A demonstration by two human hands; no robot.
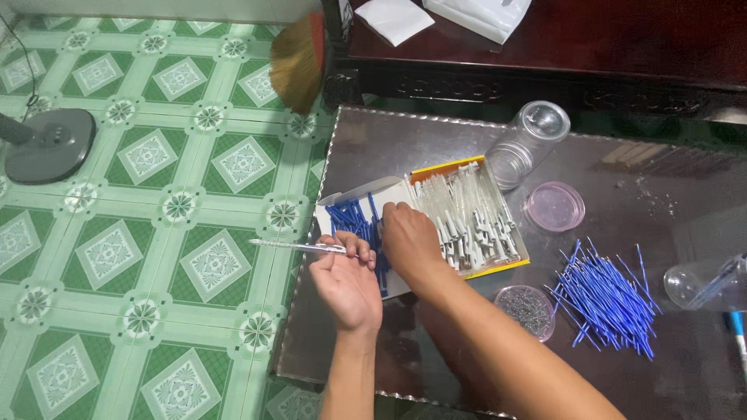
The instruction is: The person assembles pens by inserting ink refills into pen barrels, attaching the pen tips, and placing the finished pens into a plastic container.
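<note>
Left hand (pixel 348 284) closed around a clear pen barrel (pixel 299 246), held level, tip projecting left past the edge of the glass tabletop (pixel 436 136) and over the green tiled floor (pixel 148 202). Right hand (pixel 408 239) down in the open cardboard box (pixel 354 193), fingers curled among the blue pen caps (pixel 350 219); whether a cap is pinched between them cannot be told, fingertips hidden. Hands just beside each other, not touching. Right half of box packed with clear barrels (pixel 471 214) in rows. To the right: loose heap of blue refills (pixel 607 295), small round dish of tiny metal parts (pixel 529 309) near the right forearm, pink lid (pixel 555 206), clear plastic jar on its side (pixel 527 144), another clear cup at the far right edge (pixel 700 284). Fan base (pixel 50 145) and broom head (pixel 298 62) on the floor side. Risks, as judged: barrel held beyond the table edge, so any slip of the left grip likely to drop it onto the tiles; right forearm passing close above the small dish, so a careless draw-back liable to tip it and scatter the metal parts; box overhanging near the left table edge, liable to shift under downward pressure from the reaching hand; jar on its side free to roll.
</note>
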